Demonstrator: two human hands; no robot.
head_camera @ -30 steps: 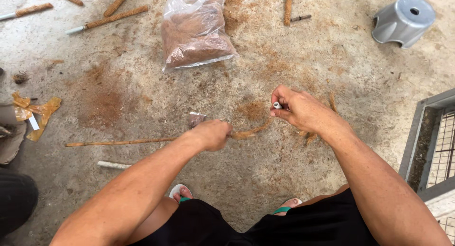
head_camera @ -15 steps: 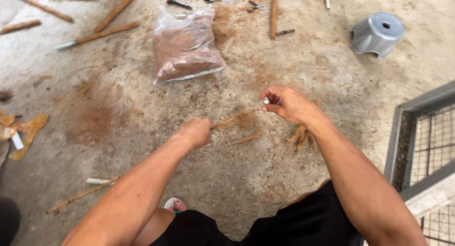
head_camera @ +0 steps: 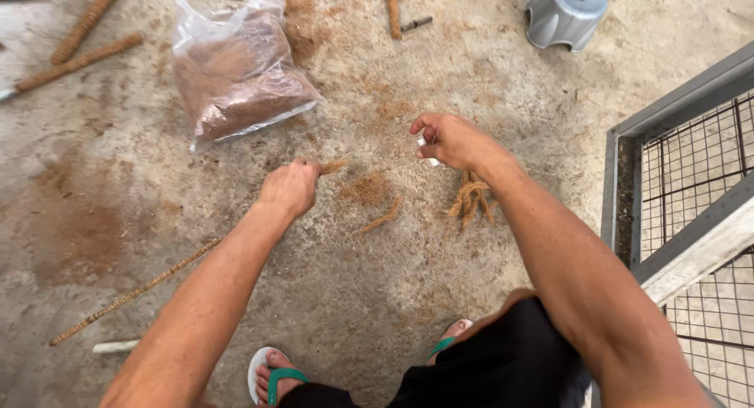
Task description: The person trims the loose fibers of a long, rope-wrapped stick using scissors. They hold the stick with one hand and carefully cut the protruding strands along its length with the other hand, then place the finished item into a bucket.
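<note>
My left hand (head_camera: 292, 186) is closed around the top end of a long thin pole wrapped in brown coir (head_camera: 133, 292), which slants down to the lower left. A frayed tuft of fibre sticks out past the fist. My right hand (head_camera: 453, 139) pinches a small white spool (head_camera: 425, 146); a thin thread seems to run from it towards the tuft. A loose bunch of brown fibre (head_camera: 470, 199) lies on the concrete just below my right hand.
A clear plastic bag of brown coir (head_camera: 233, 74) lies at the upper left, with wrapped poles (head_camera: 75, 61) beside it. A grey plastic stool (head_camera: 565, 14) stands at the top right. A grey wire-mesh frame (head_camera: 682, 180) fills the right edge. My sandalled feet (head_camera: 275, 375) are below.
The view has swung right and down. My left hand has tilted the pole so its far end points lower left. My right hand keeps hold of the spool.
</note>
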